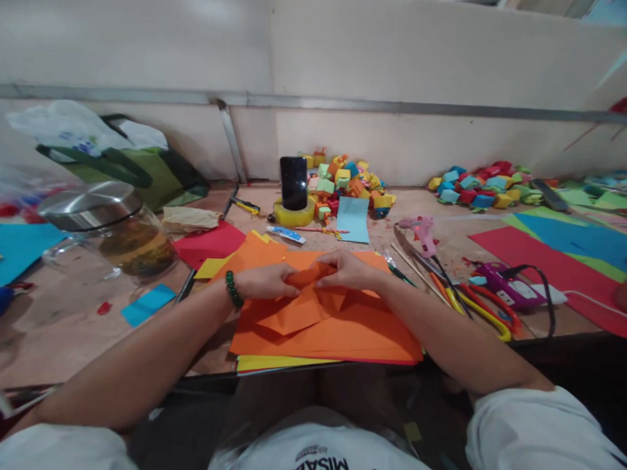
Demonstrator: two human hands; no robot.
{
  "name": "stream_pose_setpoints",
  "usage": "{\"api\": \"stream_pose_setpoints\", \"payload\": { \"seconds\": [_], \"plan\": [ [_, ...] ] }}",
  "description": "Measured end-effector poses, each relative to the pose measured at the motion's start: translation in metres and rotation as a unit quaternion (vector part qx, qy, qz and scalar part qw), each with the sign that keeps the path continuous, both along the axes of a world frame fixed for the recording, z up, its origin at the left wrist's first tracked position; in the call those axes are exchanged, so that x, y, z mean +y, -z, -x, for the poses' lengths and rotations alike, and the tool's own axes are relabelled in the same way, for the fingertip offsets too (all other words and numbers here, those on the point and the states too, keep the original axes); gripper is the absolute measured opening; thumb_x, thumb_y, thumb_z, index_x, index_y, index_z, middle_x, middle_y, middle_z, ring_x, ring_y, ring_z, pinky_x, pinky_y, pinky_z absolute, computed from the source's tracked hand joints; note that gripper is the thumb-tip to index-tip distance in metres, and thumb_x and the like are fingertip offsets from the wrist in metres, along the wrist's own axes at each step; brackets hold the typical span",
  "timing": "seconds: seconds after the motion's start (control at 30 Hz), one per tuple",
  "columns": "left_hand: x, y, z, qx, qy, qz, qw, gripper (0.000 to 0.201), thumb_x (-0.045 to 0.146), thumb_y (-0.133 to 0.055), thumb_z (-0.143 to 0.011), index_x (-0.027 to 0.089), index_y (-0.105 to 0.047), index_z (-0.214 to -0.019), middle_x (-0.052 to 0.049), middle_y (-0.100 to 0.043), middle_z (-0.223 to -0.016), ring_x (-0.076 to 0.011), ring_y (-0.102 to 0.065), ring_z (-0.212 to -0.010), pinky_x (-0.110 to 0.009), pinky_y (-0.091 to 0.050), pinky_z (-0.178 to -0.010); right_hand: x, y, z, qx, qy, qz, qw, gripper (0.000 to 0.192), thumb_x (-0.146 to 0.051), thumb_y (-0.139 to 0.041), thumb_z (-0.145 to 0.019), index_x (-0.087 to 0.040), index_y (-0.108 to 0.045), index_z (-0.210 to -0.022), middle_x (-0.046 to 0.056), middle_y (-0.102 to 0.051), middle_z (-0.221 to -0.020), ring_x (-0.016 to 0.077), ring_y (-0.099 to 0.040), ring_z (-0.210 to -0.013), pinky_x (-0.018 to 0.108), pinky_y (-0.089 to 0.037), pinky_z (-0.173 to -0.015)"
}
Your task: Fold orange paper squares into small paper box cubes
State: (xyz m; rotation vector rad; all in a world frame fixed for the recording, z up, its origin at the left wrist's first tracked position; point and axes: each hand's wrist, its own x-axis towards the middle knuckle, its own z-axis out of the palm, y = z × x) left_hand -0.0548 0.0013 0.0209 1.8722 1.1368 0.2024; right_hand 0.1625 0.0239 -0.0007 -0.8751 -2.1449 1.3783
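My left hand [267,281] and my right hand [349,271] meet over a folded piece of orange paper [303,307], both pinching its upper edge. A green bead bracelet sits on my left wrist. The piece lies on a stack of orange sheets [351,333] with yellow sheets [277,363] underneath, at the table's near edge.
A phone [293,182] stands in a yellow tape roll [293,213] before a pile of coloured paper cubes [347,181]; more cubes [476,187] lie right. A glue gun [422,233], scissors [481,305], a glass kettle [116,237] and a green bag [140,165] surround the work.
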Motion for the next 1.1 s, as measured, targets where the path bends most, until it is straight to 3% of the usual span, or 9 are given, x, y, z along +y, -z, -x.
{"api": "stream_pose_setpoints", "payload": {
  "seconds": [0.13, 0.23, 0.33, 0.47, 0.57, 0.63, 0.83, 0.97, 1.1],
  "plan": [
    [-0.004, -0.013, 0.002, 0.067, 0.009, -0.025, 0.997, 0.023, 0.033, -0.065, -0.064, 0.017, -0.067, -0.08, 0.003, -0.059, -0.065, -0.0132, -0.049, -0.058, -0.022, -0.038, -0.054, 0.01, 0.007, -0.01, -0.042, 0.007, 0.009, 0.999, 0.023, -0.034, -0.07, -0.063, -0.013, -0.07, -0.07, -0.003, -0.058, -0.061, 0.0098, -0.047, -0.058, 0.022, -0.037, -0.055],
    [-0.001, -0.016, 0.007, 0.075, -0.003, -0.024, 0.997, 0.019, 0.036, -0.059, -0.067, 0.018, -0.062, -0.071, 0.004, -0.05, -0.056, -0.0116, -0.043, -0.053, -0.022, -0.034, -0.051, 0.015, 0.009, -0.015, -0.07, 0.021, 0.021, 0.997, 0.026, -0.035, -0.068, -0.063, -0.013, -0.072, -0.075, -0.003, -0.058, -0.061, 0.0102, -0.048, -0.057, 0.022, -0.037, -0.055],
    [0.003, -0.01, 0.009, 0.089, -0.014, -0.061, 0.994, 0.016, 0.032, -0.054, -0.067, 0.018, -0.053, -0.059, 0.005, -0.04, -0.051, -0.0103, -0.037, -0.05, -0.022, -0.028, -0.048, 0.013, 0.006, -0.014, -0.097, 0.044, -0.069, 0.992, 0.019, -0.029, -0.067, -0.064, -0.014, -0.07, -0.074, -0.002, -0.06, -0.065, 0.0113, -0.05, -0.063, 0.022, -0.038, -0.058],
    [0.006, 0.004, 0.004, 0.097, -0.024, -0.127, 0.987, 0.01, 0.025, -0.051, -0.064, 0.017, -0.057, -0.066, 0.003, -0.051, -0.059, -0.0124, -0.046, -0.056, -0.023, -0.033, -0.053, 0.009, 0.002, -0.008, -0.1, 0.074, -0.177, 0.976, 0.019, -0.021, -0.067, -0.061, -0.014, -0.067, -0.079, -0.001, -0.063, -0.074, 0.0133, -0.053, -0.071, 0.023, -0.04, -0.066],
    [0.003, 0.011, -0.002, 0.102, -0.037, -0.16, 0.981, 0.021, 0.023, -0.051, -0.066, 0.016, -0.065, -0.079, 0.001, -0.06, -0.068, -0.0144, -0.053, -0.062, -0.024, -0.036, -0.057, 0.01, 0.006, -0.005, -0.098, 0.067, -0.169, 0.978, 0.012, -0.02, -0.064, -0.066, -0.014, -0.066, -0.076, -0.001, -0.062, -0.071, 0.0132, -0.054, -0.069, 0.023, -0.04, -0.065],
    [0.001, 0.014, -0.006, 0.11, -0.048, -0.188, 0.975, 0.02, 0.026, -0.052, -0.069, 0.016, -0.067, -0.078, 0.0, -0.061, -0.066, -0.0145, -0.053, -0.062, -0.024, -0.036, -0.057, 0.011, 0.01, -0.005, -0.096, 0.052, -0.172, 0.979, 0.009, -0.017, -0.061, -0.067, -0.014, -0.066, -0.074, 0.0, -0.063, -0.07, 0.0132, -0.055, -0.069, 0.023, -0.041, -0.066],
    [-0.007, 0.013, -0.012, 0.118, -0.062, -0.23, 0.964, 0.017, 0.023, -0.052, -0.071, 0.017, -0.067, -0.077, -0.002, -0.068, -0.076, -0.016, -0.058, -0.071, -0.024, -0.039, -0.062, 0.015, 0.008, -0.019, -0.09, -0.037, -0.157, 0.983, 0.033, -0.004, -0.052, -0.06, -0.015, -0.067, -0.087, 0.002, -0.068, -0.088, 0.0143, -0.06, -0.081, 0.023, -0.045, -0.073],
    [-0.012, 0.01, -0.013, 0.132, -0.075, -0.247, 0.957, 0.014, 0.021, -0.051, -0.07, 0.018, -0.063, -0.077, -0.002, -0.067, -0.076, -0.0169, -0.057, -0.071, -0.026, -0.04, -0.064, 0.014, -0.002, -0.026, -0.133, -0.014, -0.156, 0.979, 0.027, -0.003, -0.048, -0.057, -0.016, -0.062, -0.077, -0.001, -0.064, -0.077, 0.011, -0.055, -0.07, 0.021, -0.043, -0.064],
    [-0.013, 0.013, -0.014, 0.129, -0.066, -0.259, 0.955, 0.01, 0.021, -0.051, -0.07, 0.019, -0.06, -0.074, -0.001, -0.065, -0.075, -0.0165, -0.056, -0.069, -0.026, -0.041, -0.064, 0.011, -0.006, -0.022, -0.096, 0.01, -0.143, 0.985, 0.019, -0.004, -0.047, -0.058, -0.017, -0.056, -0.068, -0.003, -0.057, -0.067, 0.0092, -0.051, -0.063, 0.02, -0.041, -0.06]
  ]
}}
